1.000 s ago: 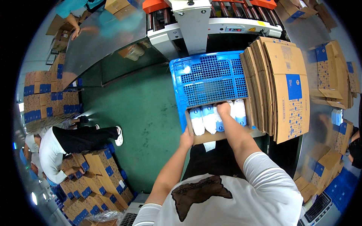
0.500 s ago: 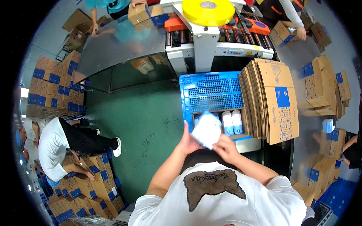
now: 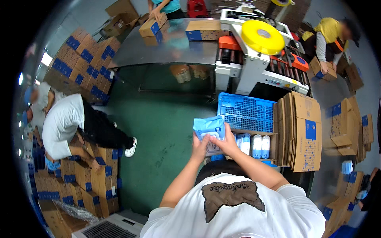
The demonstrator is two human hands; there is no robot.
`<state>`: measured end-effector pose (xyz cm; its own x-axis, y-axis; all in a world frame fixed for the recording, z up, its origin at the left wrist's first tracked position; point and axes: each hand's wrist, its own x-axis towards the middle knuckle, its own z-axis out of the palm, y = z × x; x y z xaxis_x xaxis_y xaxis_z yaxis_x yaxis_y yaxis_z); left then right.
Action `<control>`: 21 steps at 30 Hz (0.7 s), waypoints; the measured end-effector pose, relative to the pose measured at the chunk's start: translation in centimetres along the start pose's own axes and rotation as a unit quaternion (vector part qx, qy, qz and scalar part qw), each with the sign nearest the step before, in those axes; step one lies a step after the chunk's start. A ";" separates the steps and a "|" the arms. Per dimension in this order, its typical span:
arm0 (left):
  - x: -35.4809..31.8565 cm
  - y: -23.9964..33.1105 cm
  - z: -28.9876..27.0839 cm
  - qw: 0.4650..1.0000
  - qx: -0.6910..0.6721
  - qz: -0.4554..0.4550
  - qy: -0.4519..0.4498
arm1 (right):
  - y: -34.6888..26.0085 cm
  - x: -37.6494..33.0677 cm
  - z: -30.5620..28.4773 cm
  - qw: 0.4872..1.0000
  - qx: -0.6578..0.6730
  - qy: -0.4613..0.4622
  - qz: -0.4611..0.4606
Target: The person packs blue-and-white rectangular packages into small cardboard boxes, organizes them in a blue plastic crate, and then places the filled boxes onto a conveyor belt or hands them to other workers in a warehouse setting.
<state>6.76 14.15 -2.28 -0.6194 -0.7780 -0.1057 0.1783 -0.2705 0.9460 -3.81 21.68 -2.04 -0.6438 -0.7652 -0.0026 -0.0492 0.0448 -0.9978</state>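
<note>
Both grips are closed on one soft blue pack, the left hand pinching its left side and the right hand its right, with the two thumbs almost meeting on the face turned toward the person; most of the fingers behind are hidden. The pack is held up in front of the body, just left of the open box and apart from it, its blue end pointing away. Such a pack looks likely to give under pressure, so an even, light squeeze from both sides should serve better than a hard press of the thumbs, which could dent or wrinkle the film. Keeping the thumbs low leaves more of the face clear to look over, and level wrists would stop one end sagging. To the right, a row of packs stands on end in the box, which sits at the near part of the blue crate; knuckles are best kept clear of the box wall. Beyond its right side stands a stack of flat cardboard, and farther off, the metal table.
</note>
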 end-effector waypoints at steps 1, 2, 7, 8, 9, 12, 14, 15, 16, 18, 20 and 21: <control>0.2 -0.3 -0.6 0.997 0.046 0.039 0.057 | -0.3 0.6 1.5 1.000 0.004 0.015 -0.017; 0.6 -1.1 -1.4 0.986 0.093 0.077 0.113 | -0.6 0.8 2.4 0.999 -0.038 0.004 -0.022; 3.2 0.4 -3.4 0.956 0.149 0.118 0.224 | -3.1 3.0 5.5 0.993 -0.111 -0.004 -0.051; 4.0 0.2 -3.9 0.950 0.163 0.108 0.245 | -2.6 3.6 6.0 0.990 -0.128 0.004 -0.057; 4.6 0.9 -3.8 0.950 0.165 0.089 0.250 | -2.9 4.3 6.3 0.991 -0.125 0.002 -0.058; 7.2 3.6 -2.4 0.961 0.153 0.007 0.231 | -2.0 7.3 6.4 0.995 -0.095 0.027 0.010; 10.2 3.4 -2.1 0.963 0.179 -0.052 0.195 | -1.0 10.0 5.6 0.993 -0.075 0.028 0.086; 11.4 4.0 -1.2 0.950 0.241 -0.084 0.181 | -0.5 11.2 4.8 0.991 -0.045 0.024 0.126; 12.4 4.2 -0.4 0.943 0.261 -0.113 0.172 | -0.3 12.0 4.2 0.988 -0.013 0.026 0.152; 13.8 3.0 1.1 0.938 0.268 -0.158 0.153 | 0.0 13.0 2.5 0.981 0.016 0.061 0.183; 14.3 1.9 3.8 0.944 0.249 -0.175 0.125 | 0.2 12.7 -0.5 0.969 0.080 0.058 0.227; 14.5 0.6 4.6 0.947 0.242 -0.175 0.118 | -0.7 12.2 -1.7 0.960 0.113 0.053 0.250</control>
<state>-5.65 5.33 -1.86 -0.3766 -0.8093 -0.4507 -0.4128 -0.2889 0.8638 -12.92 13.43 -1.27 -0.6190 -0.6135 -0.4904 0.4460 0.2394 -0.8624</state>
